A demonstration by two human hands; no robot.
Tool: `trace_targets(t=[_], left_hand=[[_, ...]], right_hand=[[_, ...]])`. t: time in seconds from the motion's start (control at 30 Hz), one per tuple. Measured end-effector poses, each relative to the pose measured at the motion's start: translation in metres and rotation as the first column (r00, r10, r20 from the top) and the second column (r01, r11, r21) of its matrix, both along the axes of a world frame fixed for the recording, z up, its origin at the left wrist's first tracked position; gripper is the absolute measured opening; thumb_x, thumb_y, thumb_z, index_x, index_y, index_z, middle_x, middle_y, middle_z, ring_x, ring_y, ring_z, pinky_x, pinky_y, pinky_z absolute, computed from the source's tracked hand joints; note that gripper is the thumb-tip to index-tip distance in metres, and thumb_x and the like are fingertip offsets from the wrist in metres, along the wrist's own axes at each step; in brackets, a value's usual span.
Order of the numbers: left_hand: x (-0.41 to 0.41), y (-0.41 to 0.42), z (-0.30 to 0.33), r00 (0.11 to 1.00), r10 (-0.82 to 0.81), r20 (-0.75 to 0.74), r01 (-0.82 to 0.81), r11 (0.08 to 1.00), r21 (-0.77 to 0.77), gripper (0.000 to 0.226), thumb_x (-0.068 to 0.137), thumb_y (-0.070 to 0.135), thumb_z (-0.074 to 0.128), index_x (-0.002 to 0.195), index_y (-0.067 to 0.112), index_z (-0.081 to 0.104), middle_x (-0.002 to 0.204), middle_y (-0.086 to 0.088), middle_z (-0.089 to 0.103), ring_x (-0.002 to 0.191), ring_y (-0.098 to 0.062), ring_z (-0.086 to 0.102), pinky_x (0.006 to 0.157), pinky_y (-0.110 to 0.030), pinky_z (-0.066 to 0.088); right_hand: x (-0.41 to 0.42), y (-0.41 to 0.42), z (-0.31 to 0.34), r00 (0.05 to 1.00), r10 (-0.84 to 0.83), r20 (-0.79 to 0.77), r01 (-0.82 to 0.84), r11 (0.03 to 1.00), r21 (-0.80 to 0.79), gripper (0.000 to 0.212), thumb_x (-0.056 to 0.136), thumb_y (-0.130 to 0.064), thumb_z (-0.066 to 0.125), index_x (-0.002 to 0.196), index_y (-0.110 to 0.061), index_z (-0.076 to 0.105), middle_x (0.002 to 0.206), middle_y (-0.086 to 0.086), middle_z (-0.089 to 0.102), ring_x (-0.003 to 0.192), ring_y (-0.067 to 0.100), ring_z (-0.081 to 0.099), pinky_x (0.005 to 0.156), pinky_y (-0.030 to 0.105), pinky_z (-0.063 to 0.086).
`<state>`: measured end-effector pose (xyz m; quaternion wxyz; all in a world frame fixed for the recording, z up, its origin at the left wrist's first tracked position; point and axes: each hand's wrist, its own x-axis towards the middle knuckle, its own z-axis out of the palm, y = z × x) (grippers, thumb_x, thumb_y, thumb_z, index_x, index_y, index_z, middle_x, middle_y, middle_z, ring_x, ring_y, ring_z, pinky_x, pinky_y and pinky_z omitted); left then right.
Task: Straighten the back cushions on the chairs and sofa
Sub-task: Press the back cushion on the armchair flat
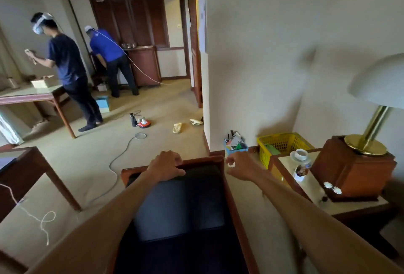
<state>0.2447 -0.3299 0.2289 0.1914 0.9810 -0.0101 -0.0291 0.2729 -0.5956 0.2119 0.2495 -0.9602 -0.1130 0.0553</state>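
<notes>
Below me stands a wooden-framed chair (220, 160) with a dark blue back cushion (179, 203) leaning inside its frame. My left hand (166, 165) grips the top edge of that cushion, near the chair's top rail. My right hand (238, 165) hovers just past the chair's right corner, fingers loosely curled and apart, holding nothing. Both forearms reach in from the bottom of the view. The chair's seat is mostly hidden in shadow beneath the cushion.
A side table (328, 206) at right carries a brass lamp (371, 133) on a wooden box, a cup (301, 154) and small items. A yellow basket (282, 144) sits by the wall. Cables (113, 164) cross the carpet. Two people (67, 66) stand at the back left.
</notes>
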Motion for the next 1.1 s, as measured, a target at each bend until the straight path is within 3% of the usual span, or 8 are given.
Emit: trace_targets(t=[0.17, 0.37, 0.57, 0.73, 0.83, 0.93, 1.03, 1.1], left_hand=[[0.022, 0.078, -0.044, 0.998, 0.048, -0.043, -0.050, 0.997, -0.060, 0.036, 0.074, 0.040, 0.079, 0.104, 0.023, 0.068, 0.103, 0.009, 0.067, 0.100, -0.017, 0.064, 0.091, -0.039, 0.052], [0.069, 0.132, -0.103, 0.983, 0.148, -0.111, -0.161, 0.981, -0.112, 0.048, 0.072, 0.043, 0.078, 0.114, 0.025, 0.065, 0.116, 0.008, 0.066, 0.104, -0.016, 0.062, 0.095, -0.041, 0.050], [0.122, 0.174, -0.200, 0.857, 0.482, -0.183, -0.516, 0.811, -0.275, 0.060, 0.075, 0.046, 0.077, 0.122, 0.014, 0.060, 0.124, -0.009, 0.061, 0.114, -0.029, 0.057, 0.099, -0.046, 0.047], [0.128, 0.179, -0.272, 0.736, 0.652, -0.184, -0.677, 0.716, -0.173, 0.069, 0.081, 0.051, 0.069, 0.134, 0.013, 0.048, 0.139, -0.016, 0.046, 0.127, -0.040, 0.043, 0.103, -0.052, 0.040], [0.135, 0.175, -0.292, 0.833, 0.547, -0.083, -0.546, 0.837, 0.035, 0.090, 0.072, 0.068, 0.066, 0.143, 0.019, 0.038, 0.152, -0.010, 0.031, 0.141, -0.040, 0.021, 0.113, -0.058, 0.020], [0.156, 0.171, -0.303, 0.942, 0.317, -0.112, -0.296, 0.939, 0.174, 0.113, 0.062, 0.082, 0.060, 0.152, 0.026, 0.020, 0.162, -0.002, 0.014, 0.150, -0.029, 0.001, 0.112, -0.066, -0.004], [0.179, 0.170, -0.307, 0.963, 0.093, -0.252, -0.062, 0.990, 0.126, 0.123, 0.060, 0.074, 0.071, 0.154, 0.032, 0.003, 0.164, 0.004, -0.001, 0.150, -0.027, -0.004, 0.114, -0.067, 0.000], [0.182, 0.173, -0.310, 0.963, 0.018, -0.270, 0.049, 0.970, 0.240, 0.128, 0.061, 0.066, 0.076, 0.154, 0.032, -0.005, 0.164, 0.003, -0.004, 0.150, -0.031, 0.000, 0.114, -0.064, 0.010]], right_hand=[[0.036, 0.075, -0.040, 0.995, 0.048, -0.082, -0.051, 0.998, -0.037, 0.031, 0.080, -0.022, 0.071, 0.111, -0.019, 0.071, 0.110, -0.002, 0.068, 0.104, 0.017, 0.063, 0.084, 0.025, 0.047], [0.097, 0.118, -0.098, 0.981, 0.049, -0.186, -0.061, 0.996, -0.061, 0.038, 0.083, -0.026, 0.073, 0.120, -0.019, 0.067, 0.122, 0.001, 0.067, 0.111, 0.018, 0.062, 0.097, 0.034, 0.050], [0.167, 0.120, -0.175, 0.975, -0.149, -0.165, 0.152, 0.988, 0.008, 0.050, 0.089, -0.036, 0.068, 0.133, -0.014, 0.057, 0.137, 0.010, 0.054, 0.126, 0.027, 0.051, 0.103, 0.039, 0.043], [0.188, 0.119, -0.243, 0.938, -0.283, -0.200, 0.255, 0.954, -0.158, 0.078, 0.086, -0.057, 0.063, 0.150, -0.022, 0.033, 0.155, 0.012, 0.028, 0.140, 0.036, 0.029, 0.109, 0.053, 0.031], [0.195, 0.134, -0.270, 0.971, -0.130, -0.200, 0.065, 0.951, -0.302, 0.105, 0.072, -0.077, 0.062, 0.155, -0.028, 0.018, 0.164, 0.005, 0.010, 0.149, 0.038, 0.007, 0.113, 0.068, 0.009], [0.209, 0.159, -0.281, 0.974, 0.071, -0.216, -0.146, 0.925, -0.351, 0.122, 0.063, -0.078, 0.068, 0.157, -0.027, 0.008, 0.165, 0.001, 0.003, 0.152, 0.033, -0.006, 0.111, 0.072, -0.005], [0.229, 0.177, -0.288, 0.947, 0.174, -0.271, -0.282, 0.855, -0.434, 0.130, 0.063, -0.059, 0.082, 0.157, -0.024, -0.001, 0.165, 0.004, 0.004, 0.152, 0.032, -0.005, 0.113, 0.072, -0.004], [0.233, 0.180, -0.291, 0.951, 0.187, -0.247, -0.291, 0.816, -0.499, 0.133, 0.059, -0.050, 0.088, 0.157, -0.021, 0.002, 0.160, 0.010, 0.015, 0.150, 0.035, 0.006, 0.113, 0.070, 0.000]])
